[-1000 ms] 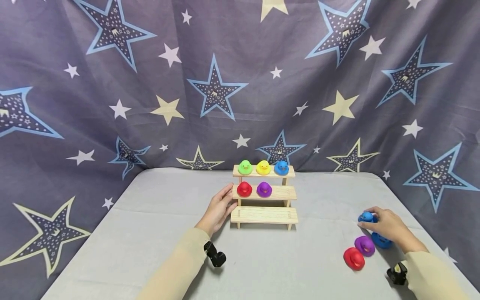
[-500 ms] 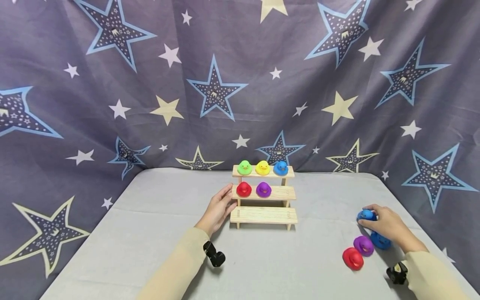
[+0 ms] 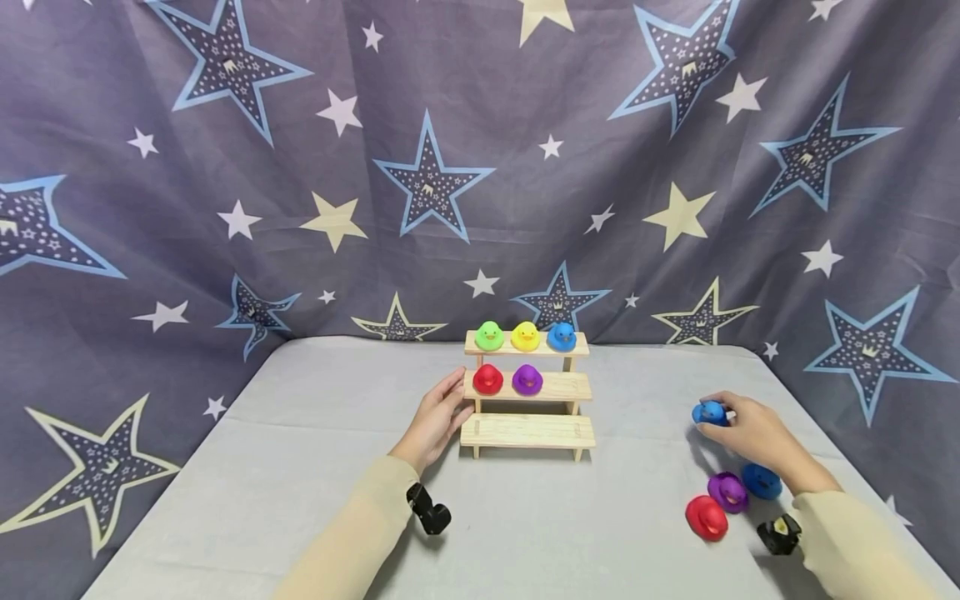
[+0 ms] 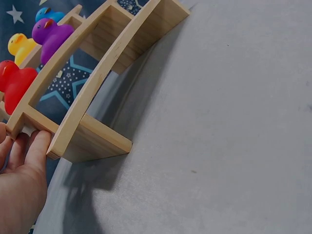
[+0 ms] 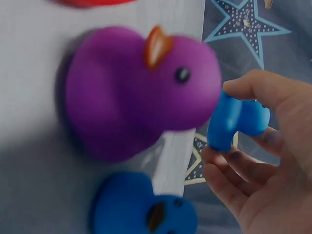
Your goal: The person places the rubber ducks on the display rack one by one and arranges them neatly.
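My right hand (image 3: 761,433) pinches a blue rubber duck (image 3: 708,413) between thumb and fingers, raised above the table at the right. In the right wrist view this blue duck (image 5: 223,122) is seen from below. At the left end of a three-tier wooden display stand (image 3: 528,429), my left hand (image 3: 433,423) holds the end of the middle tier; its fingers (image 4: 36,148) bend against the wood there. On the top tier sit a green duck (image 3: 490,336), a yellow duck (image 3: 526,336) and a blue duck. A red duck (image 3: 488,379) and a purple duck (image 3: 528,380) occupy the middle tier.
Near my right forearm lie a second purple duck (image 3: 727,492), another blue duck (image 3: 762,481) and a second red duck (image 3: 707,517) on the grey table (image 3: 300,450). A star-patterned curtain (image 3: 480,167) hangs behind the table and at both sides.
My right hand has lifted the blue duck and moved it left and away from me, off the loose ducks. The left hand and stand have stayed in place.
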A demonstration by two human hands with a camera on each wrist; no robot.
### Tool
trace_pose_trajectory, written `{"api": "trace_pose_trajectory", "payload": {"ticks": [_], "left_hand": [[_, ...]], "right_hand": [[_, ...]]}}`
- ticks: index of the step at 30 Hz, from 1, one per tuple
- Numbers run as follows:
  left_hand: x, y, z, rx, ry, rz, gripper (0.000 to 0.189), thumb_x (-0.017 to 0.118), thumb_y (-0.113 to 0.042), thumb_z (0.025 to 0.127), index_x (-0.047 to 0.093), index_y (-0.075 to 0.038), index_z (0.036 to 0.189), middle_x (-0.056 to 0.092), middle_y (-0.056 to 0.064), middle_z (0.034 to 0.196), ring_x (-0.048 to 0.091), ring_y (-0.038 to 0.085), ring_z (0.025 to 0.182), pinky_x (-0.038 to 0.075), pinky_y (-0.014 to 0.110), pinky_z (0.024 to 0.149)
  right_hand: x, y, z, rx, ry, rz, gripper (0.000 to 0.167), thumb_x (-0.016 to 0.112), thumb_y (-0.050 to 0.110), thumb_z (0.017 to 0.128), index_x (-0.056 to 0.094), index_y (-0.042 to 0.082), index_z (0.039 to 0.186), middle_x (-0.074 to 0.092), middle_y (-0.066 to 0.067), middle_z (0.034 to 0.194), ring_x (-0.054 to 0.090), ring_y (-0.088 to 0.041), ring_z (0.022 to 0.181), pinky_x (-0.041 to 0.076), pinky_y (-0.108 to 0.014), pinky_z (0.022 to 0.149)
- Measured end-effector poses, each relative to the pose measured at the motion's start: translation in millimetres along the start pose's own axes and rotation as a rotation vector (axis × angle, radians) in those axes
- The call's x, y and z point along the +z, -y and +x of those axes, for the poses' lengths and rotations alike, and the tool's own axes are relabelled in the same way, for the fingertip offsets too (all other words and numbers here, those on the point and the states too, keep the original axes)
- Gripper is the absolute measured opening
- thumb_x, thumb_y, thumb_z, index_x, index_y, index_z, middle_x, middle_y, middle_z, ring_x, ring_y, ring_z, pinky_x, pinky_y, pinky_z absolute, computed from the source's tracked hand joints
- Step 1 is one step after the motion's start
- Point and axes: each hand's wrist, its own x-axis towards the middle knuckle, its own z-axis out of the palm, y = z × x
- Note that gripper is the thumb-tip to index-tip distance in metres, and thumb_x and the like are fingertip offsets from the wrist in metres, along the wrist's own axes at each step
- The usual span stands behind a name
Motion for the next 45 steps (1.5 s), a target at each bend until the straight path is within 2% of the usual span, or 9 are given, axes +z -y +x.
{"api": "trace_pose_trajectory", "payload": {"ticks": [5,8,15,22,27,31,36,45], "left_hand": [[0.5,0.3,0.1,-0.005,-0.002,-0.001,0.051,0.037,-0.005,0.108,0.026,-0.004,0.158,0.029,0.019,0.159,0.034,0.033,0.144,0.043,0.038,0.113],[0.8,0.2,-0.1,-0.007,-0.003,0.001,0.051,0.037,-0.005,0.108,0.026,-0.004,0.158,0.029,0.018,0.159,0.034,0.033,0.144,0.043,0.038,0.113],[0.4,0.7,-0.2,-0.007,-0.007,0.002,0.051,0.036,-0.005,0.108,0.027,-0.004,0.158,0.028,0.019,0.159,0.034,0.034,0.144,0.043,0.038,0.113],[1.0,0.4,0.1,-0.008,-0.009,0.004,0.05,0.036,-0.005,0.108,0.027,-0.004,0.158,0.029,0.019,0.159,0.034,0.034,0.143,0.043,0.038,0.113],[2.0,-0.1,0.1,-0.014,-0.014,-0.002,0.05,0.037,-0.005,0.108,0.028,-0.005,0.158,0.029,0.018,0.159,0.035,0.033,0.143,0.044,0.037,0.113],[2.0,-0.1,0.0,-0.013,-0.015,-0.001,0.05,0.037,-0.006,0.108,0.028,-0.005,0.158,0.03,0.018,0.158,0.035,0.033,0.143,0.044,0.037,0.113],[1.3,0.6,0.7,-0.01,-0.012,0.003,0.05,0.037,-0.006,0.108,0.028,-0.005,0.158,0.03,0.018,0.158,0.035,0.033,0.143,0.044,0.037,0.113],[1.0,-0.5,0.1,-0.012,-0.012,0.006,0.051,0.037,-0.006,0.109,0.027,-0.005,0.158,0.029,0.018,0.159,0.034,0.033,0.144,0.044,0.036,0.112]], "right_hand": [[2.6,11.4,5.1,-0.06,-0.029,0.017,0.047,0.079,0.026,0.086,0.065,-0.003,0.12,0.067,-0.012,0.092,0.055,-0.019,0.075,0.048,-0.034,0.062],[3.6,19.8,8.6,-0.085,-0.036,0.037,0.047,0.078,0.026,0.086,0.065,-0.002,0.121,0.064,-0.009,0.09,0.053,-0.018,0.073,0.046,-0.032,0.06],[5.0,43.7,17.3,-0.162,-0.066,0.061,0.044,0.078,0.027,0.086,0.067,0.004,0.122,0.062,-0.019,0.111,0.059,-0.026,0.089,0.052,-0.039,0.071],[12.4,69.1,28.5,-0.258,-0.094,0.071,0.042,0.079,0.022,0.081,0.069,0.005,0.118,0.063,-0.013,0.104,0.059,-0.023,0.086,0.053,-0.038,0.072],[17.1,86.3,35.6,-0.319,-0.115,0.088,0.04,0.08,0.018,0.079,0.07,0.005,0.116,0.064,-0.014,0.106,0.063,-0.026,0.087,0.056,-0.04,0.075],[19.6,97.9,41.0,-0.352,-0.101,0.119,0.04,0.08,0.016,0.078,0.07,0.005,0.116,0.064,-0.015,0.109,0.066,-0.025,0.088,0.06,-0.044,0.079],[24.4,108.2,49.2,-0.375,-0.067,0.143,0.042,0.081,0.015,0.078,0.069,0.008,0.119,0.065,-0.01,0.112,0.066,-0.02,0.091,0.059,-0.042,0.081],[34.6,121.3,65.0,-0.445,-0.004,0.183,0.048,0.083,0.013,0.078,0.067,0.009,0.123,0.067,-0.005,0.115,0.064,-0.02,0.094,0.059,-0.043,0.081]]}}
